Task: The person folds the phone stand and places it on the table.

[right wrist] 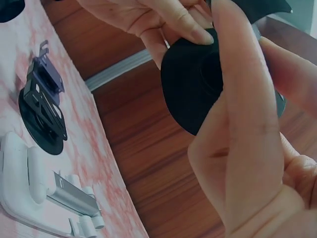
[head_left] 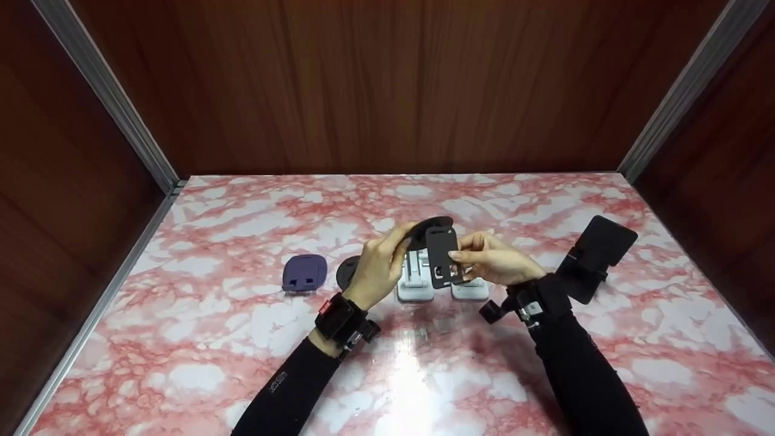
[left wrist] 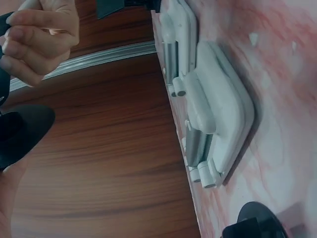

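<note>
Above the middle of the table, both hands hold a black folding phone stand. My left hand (head_left: 376, 266) grips its round base (head_left: 437, 223), fingers behind and thumb toward me. My right hand (head_left: 490, 260) pinches the slotted plate (head_left: 441, 254) between thumb and fingers at its right edge. In the right wrist view the black disc-shaped base (right wrist: 183, 89) shows between both hands' fingers; the joint behind them is mostly hidden. Below stand two white folding stands (head_left: 415, 295) (left wrist: 228, 109), the right one partly covered by the plate and hand.
A purple stand (head_left: 304, 269) lies to the left, beside another black round-based stand (head_left: 346, 272) partly behind the left hand. At the right stands a larger black stand (head_left: 602, 242), near the right wrist. Brown wood-look panels (head_left: 387, 91) enclose the marbled table (head_left: 242, 363).
</note>
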{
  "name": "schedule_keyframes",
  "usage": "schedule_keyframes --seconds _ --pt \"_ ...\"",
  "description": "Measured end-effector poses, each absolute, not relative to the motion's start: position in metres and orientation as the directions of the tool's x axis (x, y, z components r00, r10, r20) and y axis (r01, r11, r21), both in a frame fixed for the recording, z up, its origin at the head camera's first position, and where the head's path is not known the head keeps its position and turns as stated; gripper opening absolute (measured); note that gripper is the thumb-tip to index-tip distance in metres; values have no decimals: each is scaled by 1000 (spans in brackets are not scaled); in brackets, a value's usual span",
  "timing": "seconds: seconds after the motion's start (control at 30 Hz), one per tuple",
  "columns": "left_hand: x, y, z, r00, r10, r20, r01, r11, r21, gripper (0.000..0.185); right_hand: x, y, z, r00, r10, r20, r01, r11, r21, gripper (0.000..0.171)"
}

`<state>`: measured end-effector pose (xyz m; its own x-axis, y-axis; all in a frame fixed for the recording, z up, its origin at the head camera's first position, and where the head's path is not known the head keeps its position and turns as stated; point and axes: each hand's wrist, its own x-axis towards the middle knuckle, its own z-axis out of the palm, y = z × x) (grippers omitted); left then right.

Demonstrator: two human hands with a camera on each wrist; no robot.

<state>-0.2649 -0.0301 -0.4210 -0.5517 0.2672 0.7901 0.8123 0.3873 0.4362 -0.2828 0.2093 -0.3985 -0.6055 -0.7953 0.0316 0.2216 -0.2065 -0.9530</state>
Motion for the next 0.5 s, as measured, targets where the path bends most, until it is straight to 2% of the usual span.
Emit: schedule_keyframes --seconds 0.13,0.3,0.4,0.5 --pt "-265 -30 -420 -556 246 794 810 373 453 23 -281 209 -394 -632 -775 25 209 -201 -957 24" --pt "-265 -31 -415 -613 214 760 780 314 541 22 -276 204 -386 -758 -651 -30 166 -149 -975 10" --pt "-263 -31 -413 -654 199 730 753 272 599 23 -273 201 -384 -829 -557 -57 142 -110 -984 21" --pt "-263 -29 -412 -683 193 704 730 225 646 24 -271 199 -383 -857 -513 -43 119 -117 -986 34"
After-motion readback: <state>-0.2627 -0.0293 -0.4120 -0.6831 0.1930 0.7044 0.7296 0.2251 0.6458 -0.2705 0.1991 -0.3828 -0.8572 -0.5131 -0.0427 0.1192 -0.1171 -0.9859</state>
